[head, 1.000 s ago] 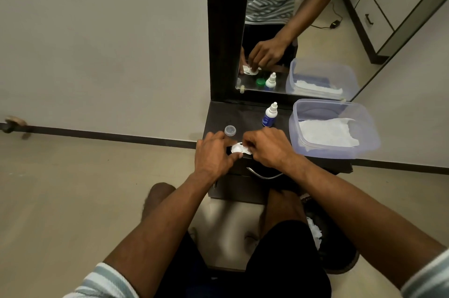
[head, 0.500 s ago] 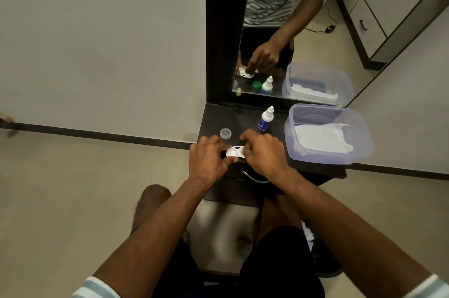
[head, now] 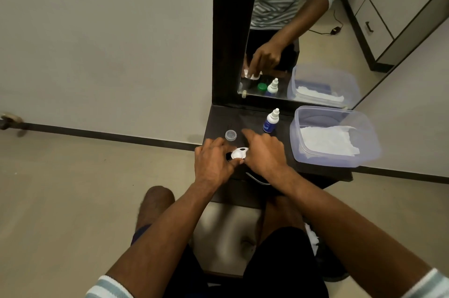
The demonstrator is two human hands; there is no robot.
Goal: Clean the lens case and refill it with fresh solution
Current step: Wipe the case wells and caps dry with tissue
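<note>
A white lens case (head: 238,153) lies on the dark table (head: 250,117) near its front left edge. My left hand (head: 213,164) grips the case's left end with thumb and fingers. My right hand (head: 263,152) covers its right end and pinches it, with one finger stretched toward the back. Just behind the hands a small clear cap (head: 230,135) rests on the table. The solution bottle (head: 270,121), blue with a white nozzle, stands upright further back. Much of the case is hidden under my hands.
A clear plastic box (head: 364,152) holding white tissue (head: 328,139) fills the table's right side. A mirror (head: 303,30) rises behind the table and reflects a green cap (head: 262,87) beside the bottle. A wall is on the left, and tiled floor lies below.
Both hands have stayed on the lens case. My right hand has shifted slightly over it and a finger now points toward the back.
</note>
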